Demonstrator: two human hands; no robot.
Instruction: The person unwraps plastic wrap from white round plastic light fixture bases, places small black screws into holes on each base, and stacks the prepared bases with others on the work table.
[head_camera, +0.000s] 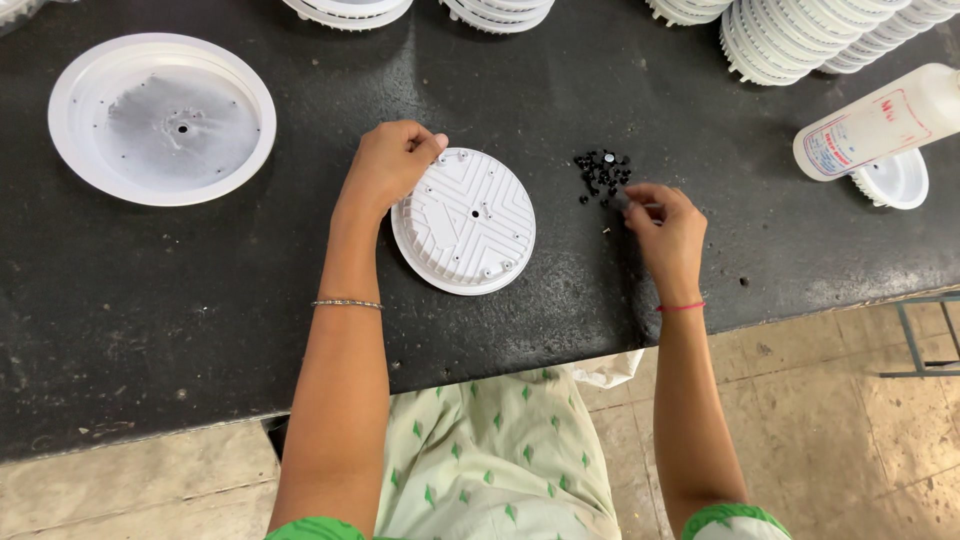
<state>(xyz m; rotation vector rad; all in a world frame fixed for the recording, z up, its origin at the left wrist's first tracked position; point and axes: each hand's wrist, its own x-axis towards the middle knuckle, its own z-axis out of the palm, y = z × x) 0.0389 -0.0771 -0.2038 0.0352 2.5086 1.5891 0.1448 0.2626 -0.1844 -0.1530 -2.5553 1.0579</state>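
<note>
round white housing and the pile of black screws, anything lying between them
Nothing: in the head view the black table is bare between the round white housing and the pile of black screws.

The black counter (150, 320) carries a white round housing (464, 221) near its front edge, black screws (602, 175) beside it, a shallow white dish (162, 117) far left, stacked housings (800, 35) along the back, and a white bottle (880, 122) lying right.

A black, speckled worktop (150, 330) fills most of the scene, scuffed and dusty along its near edge. Below it lies a floor of worn beige tiles (830, 440), stained in places. At the far right, part of a grey metal frame (925, 350) stands on the tiles. Light falls evenly from above.
</note>
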